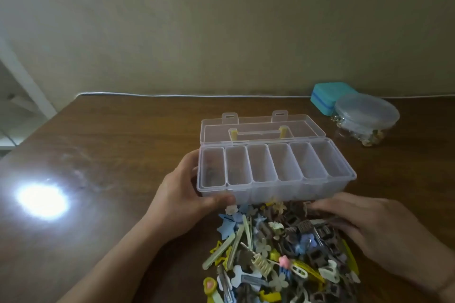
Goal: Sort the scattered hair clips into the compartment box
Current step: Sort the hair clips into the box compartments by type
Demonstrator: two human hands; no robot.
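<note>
Plastic hair clips (283, 251) in blue, yellow, brown and cream lie heaped at the near edge of the brown counter (110, 145). Over the heap's far right side the right hand (369, 226) rests flat, fingers straight, grip slack and holding nothing. Just beyond the heap stands the clear compartment box (275, 167), lid tipped back; the left hand (182, 192) grips its near left corner. Far right sit a teal case (325, 97) and a lidded clear tub (364, 115).
</note>
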